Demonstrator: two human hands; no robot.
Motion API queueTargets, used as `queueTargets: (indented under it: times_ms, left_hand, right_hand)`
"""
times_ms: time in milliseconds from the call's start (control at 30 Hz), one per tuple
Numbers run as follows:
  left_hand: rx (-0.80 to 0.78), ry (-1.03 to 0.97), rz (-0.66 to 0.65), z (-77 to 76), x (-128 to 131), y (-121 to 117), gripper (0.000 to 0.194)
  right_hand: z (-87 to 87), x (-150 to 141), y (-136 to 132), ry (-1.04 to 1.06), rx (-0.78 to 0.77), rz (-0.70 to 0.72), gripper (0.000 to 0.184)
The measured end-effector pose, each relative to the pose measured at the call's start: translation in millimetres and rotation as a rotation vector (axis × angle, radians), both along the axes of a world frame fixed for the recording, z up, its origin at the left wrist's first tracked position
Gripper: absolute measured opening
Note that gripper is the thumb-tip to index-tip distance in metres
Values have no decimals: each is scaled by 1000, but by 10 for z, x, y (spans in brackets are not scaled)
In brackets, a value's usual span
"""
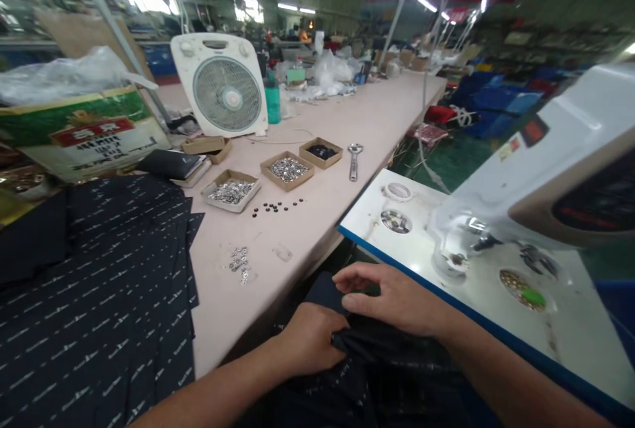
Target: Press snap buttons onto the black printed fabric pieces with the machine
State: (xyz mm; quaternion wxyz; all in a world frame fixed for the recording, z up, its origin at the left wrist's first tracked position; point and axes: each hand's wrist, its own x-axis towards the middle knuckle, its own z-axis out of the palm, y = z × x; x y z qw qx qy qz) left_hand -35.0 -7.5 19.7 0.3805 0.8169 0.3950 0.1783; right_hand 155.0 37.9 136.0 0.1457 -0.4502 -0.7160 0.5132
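Observation:
A dark patterned piece of fabric (377,375) lies in my lap below the table edge. My left hand (310,339) is closed in a grip on a bunched fold of it. My right hand (391,296) rests just beyond, fingers pressed together and pinching the same fabric near its edge. A stack of matching dark fabric pieces (94,302) lies on the pink table (307,229) to my left. The white press machine (560,157) stands over its white blue-edged stand (426,249) to my right.
Three small cardboard trays hold snaps: silver ones (231,191), silver ones (288,169), black ones (321,151). Loose black snaps (275,206) and silver parts (239,261) lie on the table, with a wrench (354,160), a white fan (221,84) and a cardboard box (82,130).

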Motion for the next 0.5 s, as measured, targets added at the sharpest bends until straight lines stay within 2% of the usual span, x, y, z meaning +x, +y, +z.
queueTargets:
  times_ms: [67,133,300,400,500]
  left_hand:
    - [99,47,-83,-110,3,-22,6]
    - [168,105,-151,-158,19,-50,9]
    - [241,209,-323,-97,60,-86,22]
    - [303,134,-394,-181,82,-64,24]
    - [323,68,-396,-385,132,-33,22]
  right_hand:
    - [-91,-306,92,15,26,-13,27]
    - [-223,-638,200,44,77,24,20]
    - [-590,-1377,545,33,308,140,14]
    - [-745,-1652,745,-30,404,179,17]
    - [-834,-1776,925,-86,442,137,16]
